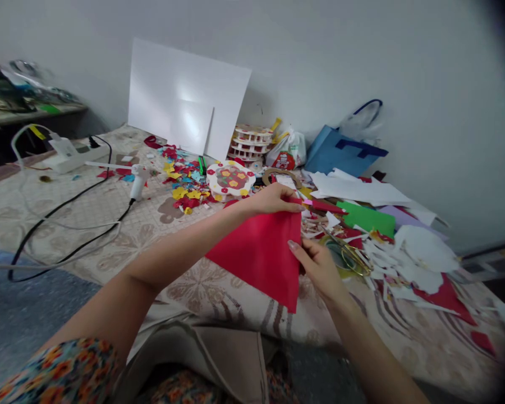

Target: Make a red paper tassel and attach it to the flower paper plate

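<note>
A red sheet (256,255), paper or thin felt, is held up over the near part of the table. My left hand (278,199) pinches its top right corner, the fingers bent over the edge. Lower on the same right edge, my right hand (315,261) grips the sheet between the thumb and curled fingers; a narrow strip along that edge looks folded. Behind the sheet stands a white scalloped piece (231,178) decorated with red and yellow flowers. Gold-handled scissors (353,258) lie to the right of my right hand, among paper scraps.
A white glue gun (138,182) stands at left, its black cord looping over the patterned cloth. Small red, yellow and blue cutouts (187,193) lie mid-table. A white board (185,95) leans on the wall. At right are a blue bag (340,151), a green sheet (368,217) and white offcuts (425,255).
</note>
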